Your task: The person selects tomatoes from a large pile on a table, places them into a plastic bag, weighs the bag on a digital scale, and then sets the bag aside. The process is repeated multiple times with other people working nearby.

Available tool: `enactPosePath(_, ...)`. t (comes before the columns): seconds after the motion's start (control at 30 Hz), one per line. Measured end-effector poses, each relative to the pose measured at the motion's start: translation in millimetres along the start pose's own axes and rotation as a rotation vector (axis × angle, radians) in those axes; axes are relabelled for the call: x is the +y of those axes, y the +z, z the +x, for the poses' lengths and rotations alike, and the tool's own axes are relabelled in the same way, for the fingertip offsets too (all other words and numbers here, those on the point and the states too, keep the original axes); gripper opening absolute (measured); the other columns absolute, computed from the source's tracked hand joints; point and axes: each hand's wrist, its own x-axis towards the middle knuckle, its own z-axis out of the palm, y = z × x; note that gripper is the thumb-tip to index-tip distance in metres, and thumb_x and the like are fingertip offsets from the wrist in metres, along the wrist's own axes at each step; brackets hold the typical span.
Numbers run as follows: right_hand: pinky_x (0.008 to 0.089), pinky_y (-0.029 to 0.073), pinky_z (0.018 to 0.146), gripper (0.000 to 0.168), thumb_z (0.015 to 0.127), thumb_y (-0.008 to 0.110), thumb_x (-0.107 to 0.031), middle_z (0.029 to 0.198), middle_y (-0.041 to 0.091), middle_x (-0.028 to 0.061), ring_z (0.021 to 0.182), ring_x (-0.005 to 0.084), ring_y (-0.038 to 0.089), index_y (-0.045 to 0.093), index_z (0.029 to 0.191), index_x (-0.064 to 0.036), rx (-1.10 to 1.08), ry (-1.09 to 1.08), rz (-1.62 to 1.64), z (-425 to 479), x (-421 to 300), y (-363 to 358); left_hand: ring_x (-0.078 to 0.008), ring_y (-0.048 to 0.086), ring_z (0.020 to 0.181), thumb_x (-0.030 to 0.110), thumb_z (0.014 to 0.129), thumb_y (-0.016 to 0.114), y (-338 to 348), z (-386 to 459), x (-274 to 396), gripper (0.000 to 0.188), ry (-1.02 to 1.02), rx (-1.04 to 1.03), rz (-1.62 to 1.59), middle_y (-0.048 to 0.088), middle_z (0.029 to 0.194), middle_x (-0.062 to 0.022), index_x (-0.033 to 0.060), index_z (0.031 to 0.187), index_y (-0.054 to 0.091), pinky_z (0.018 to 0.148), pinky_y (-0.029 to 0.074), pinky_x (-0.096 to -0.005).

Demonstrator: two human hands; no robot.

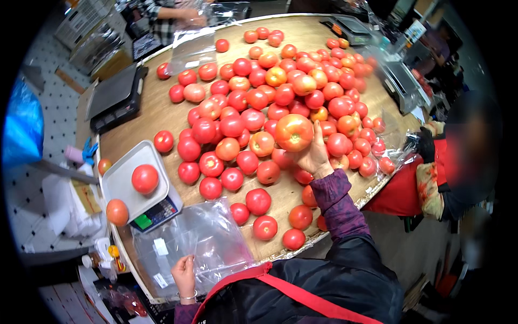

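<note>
My right hand (313, 158) holds a large orange-red tomato (294, 133) above the heap, its stem end facing up. Below and around it, many red tomatoes (232, 126) lie piled on the wooden table (151, 117). Near the front edge, my left hand (185, 275) has its fingers pinched on clear plastic bags (214, 239) that lie flat and bear small white labels. Beyond that hand, a digital scale (156, 214) carries a pale tray (115, 182) with one red tomato (145, 179) on it. Another tomato (117, 212) rests against the tray's near-left side.
A dark scale (117, 97) stands at the table's left edge, and more scales (352, 30) are at the back right. One person's hand (192, 17) handles plastic at the far side. To the right, another person's gloved hand (425, 143) is beside a clear bag (398, 158).
</note>
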Motion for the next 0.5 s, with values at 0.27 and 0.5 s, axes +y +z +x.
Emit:
enactPosePath(0.27,0.0375,0.049,0.091,0.059,0.086,0.060,-0.030,0.123,0.054,0.0124,0.112,0.0232,0.057,0.040,0.134,-0.002,-0.341,0.346,-0.429,-9.5,140.8,93.8,-0.0058,0.058,0.076,0.010,0.090,0.060,-18.5,-23.3,-2.0,0.018,0.108,0.036,-0.096,0.068,0.083,-0.0024,-0.0051,0.096,0.067,0.068,0.047,-0.0217)
enactPosePath(0.5,0.0401,0.045,0.094,0.077,0.066,0.075,-0.036,0.118,0.053,0.0250,0.109,0.0358,0.056,0.046,0.127,0.001,-0.713,-0.327,-1.292,20.1,261.4,226.4,-0.0054,0.058,0.076,0.010,0.091,0.060,-55.8,-64.5,-27.0,0.018,0.098,0.189,-0.153,0.068,0.085,-0.0030,-0.0056,0.096,0.066,0.068,0.047,-0.0220)
